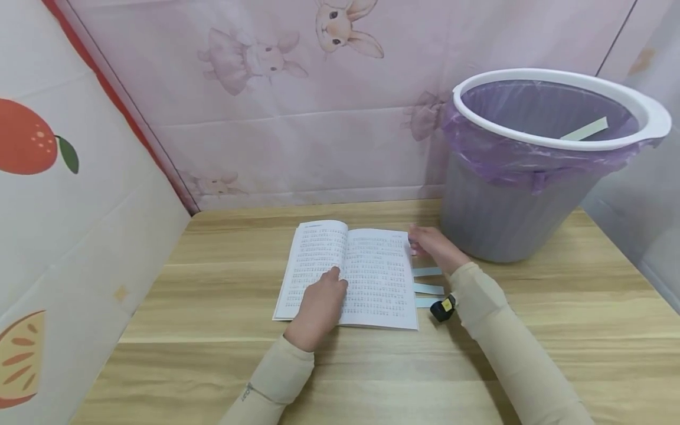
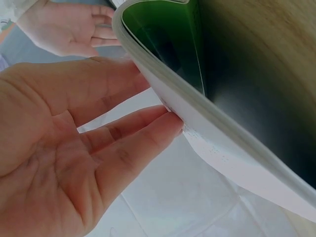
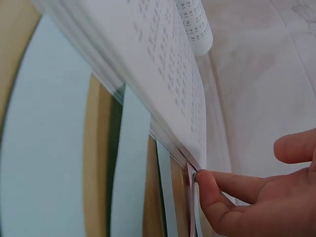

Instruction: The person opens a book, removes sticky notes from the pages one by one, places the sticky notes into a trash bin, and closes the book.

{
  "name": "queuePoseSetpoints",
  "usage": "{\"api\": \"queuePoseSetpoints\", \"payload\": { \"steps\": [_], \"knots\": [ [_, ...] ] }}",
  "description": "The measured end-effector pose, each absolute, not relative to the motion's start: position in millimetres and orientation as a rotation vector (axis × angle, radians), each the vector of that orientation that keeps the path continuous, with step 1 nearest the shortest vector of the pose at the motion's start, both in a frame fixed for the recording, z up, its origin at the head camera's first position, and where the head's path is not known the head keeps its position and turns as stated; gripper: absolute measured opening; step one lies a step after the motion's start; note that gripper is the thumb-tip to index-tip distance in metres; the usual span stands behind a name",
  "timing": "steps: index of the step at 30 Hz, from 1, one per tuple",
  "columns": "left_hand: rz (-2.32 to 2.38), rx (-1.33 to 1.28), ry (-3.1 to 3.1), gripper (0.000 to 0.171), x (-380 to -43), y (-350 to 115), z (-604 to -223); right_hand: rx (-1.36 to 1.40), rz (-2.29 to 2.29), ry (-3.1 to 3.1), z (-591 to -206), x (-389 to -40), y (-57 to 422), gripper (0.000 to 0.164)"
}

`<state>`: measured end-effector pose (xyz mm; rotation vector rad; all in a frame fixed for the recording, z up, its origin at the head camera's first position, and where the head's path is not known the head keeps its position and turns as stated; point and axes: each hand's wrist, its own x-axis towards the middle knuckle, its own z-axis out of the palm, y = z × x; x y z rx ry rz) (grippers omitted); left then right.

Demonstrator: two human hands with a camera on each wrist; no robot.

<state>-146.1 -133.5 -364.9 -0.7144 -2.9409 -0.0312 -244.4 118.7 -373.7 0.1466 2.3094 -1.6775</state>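
An open book (image 1: 377, 277) with printed pages lies on the table. My left hand (image 1: 321, 301) presses its fingertips on the pages near the central fold. In the left wrist view, those fingers (image 2: 143, 143) are nearly straight against the paper. At the book's upper right edge, my right hand (image 1: 432, 242) pinches a pink paper strip (image 3: 191, 207) that sticks out from between the pages. Several pale blue strips (image 1: 429, 289) stick out below it along the same edge. The fingertips partly hide the pink strip.
A grey trash bin (image 1: 494, 206) stands at the table's back right, with a purple liner (image 1: 531, 168) and white rim. Inside it leans a pale green strip (image 1: 587, 130). The wooden table (image 1: 212, 301) meets a pink rabbit-printed backdrop (image 1: 345, 147) behind.
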Motion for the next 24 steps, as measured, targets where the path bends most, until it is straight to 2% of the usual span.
{"api": "queuePoseSetpoints", "payload": {
  "steps": [4,13,24],
  "knots": [
    [-0.042,-0.721,-2.928,0.008,-145.2,-133.5,-364.7,0.143,-1.737,2.291,-375.4,-242.1,119.6,0.046],
    [-0.047,-0.723,-2.899,0.006,-144.6,-134.4,-365.2,0.131,-1.875,2.18,-375.6,-236.7,119.0,0.057],
    [-0.042,-0.718,-2.912,0.007,-144.9,-133.8,-365.1,0.071,-1.963,2.156,-381.0,-208.3,118.7,0.064]
  ]
}}
